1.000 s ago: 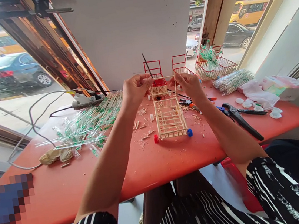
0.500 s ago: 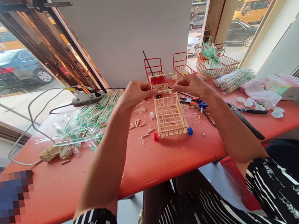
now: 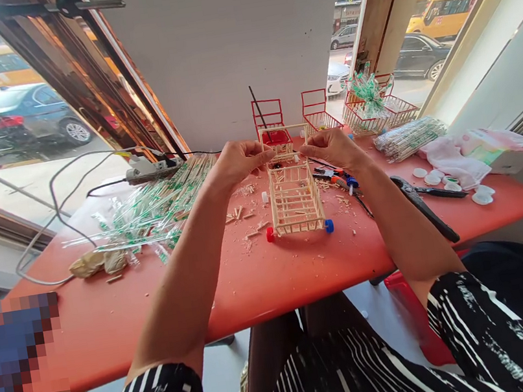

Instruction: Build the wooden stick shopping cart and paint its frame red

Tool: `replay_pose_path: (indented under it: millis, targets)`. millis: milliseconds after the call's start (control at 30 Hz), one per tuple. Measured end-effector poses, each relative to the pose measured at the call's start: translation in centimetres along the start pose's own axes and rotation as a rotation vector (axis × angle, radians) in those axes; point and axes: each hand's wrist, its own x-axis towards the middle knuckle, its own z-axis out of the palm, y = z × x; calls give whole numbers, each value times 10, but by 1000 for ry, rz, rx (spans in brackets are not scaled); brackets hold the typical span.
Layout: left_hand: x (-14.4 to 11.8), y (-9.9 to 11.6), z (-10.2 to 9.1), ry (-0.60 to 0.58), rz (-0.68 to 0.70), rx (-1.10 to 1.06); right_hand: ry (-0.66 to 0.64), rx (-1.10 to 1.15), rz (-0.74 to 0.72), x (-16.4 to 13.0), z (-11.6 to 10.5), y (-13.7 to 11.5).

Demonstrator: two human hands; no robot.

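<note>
Left hand: thumb and fingers of the left hand (image 3: pixel 242 158) pinch around the left post of the handle frame (image 3: pixel 283 128)
Right hand: the right hand (image 3: pixel 333 148) grasps the right post of the same frame, also with thumb and fingertips
Wooden cart: the pale stick cart (image 3: pixel 299 224) is on the orange-red table (image 3: pixel 235 285), in front of the person and between the two forearms; the handle frame rises at its far end
Wheels: at the near end, a red cap (image 3: pixel 270 234) is on the left corner and a blue cap (image 3: pixel 329 226) on the right
Behind the cart: three baskets with red frames stand near the wall and window; the leftmost has a black rod (image 3: pixel 257 108) leaning in it
Left side: many wrapped sticks (image 3: pixel 191 183) lie in a loose pile, beside a power strip (image 3: pixel 152 171)
Right side: black cutters (image 3: pixel 423 208) lie near some white caps (image 3: pixel 420 173)
Around the cart: small wood scraps (image 3: pixel 239 212) are scattered
</note>
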Motion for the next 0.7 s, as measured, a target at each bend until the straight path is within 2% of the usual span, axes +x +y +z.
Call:
replay_pose_path:
  millis: [100, 300, 433, 700]
  targets:
    - [-6, -6, 2, 77, -44, -43, 33, -4, 18, 4, 2, 6]
    - [-27, -26, 4, 320, -76, -90, 149, 34, 37, 12, 9, 18]
    - [-35, -39, 11, 344, -104, -144, 183, 50, 47, 15, 14, 24]
    - [-38, -54, 14, 391, 46, 1, 165, 97, 15, 18, 17, 28]
